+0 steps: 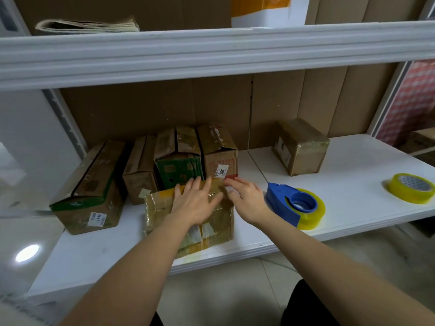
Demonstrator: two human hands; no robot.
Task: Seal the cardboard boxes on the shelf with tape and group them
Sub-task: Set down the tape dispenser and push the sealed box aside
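Observation:
A tape-wrapped cardboard box stands at the front of the white shelf. My left hand lies flat on its top with fingers spread. At the box's right top edge my right hand touches it with straight fingers. Behind it several boxes stand in a row: a long one with a green edge, a narrow brown one, a green-printed one and one with a white label. A single box sits apart at the right. A blue tape dispenser with yellow tape lies right of my right hand.
A loose yellow tape roll lies near the shelf's right end. Cardboard sheets line the back wall. The upper shelf beam runs overhead, with folded cardboard on it. A glass panel is at the left.

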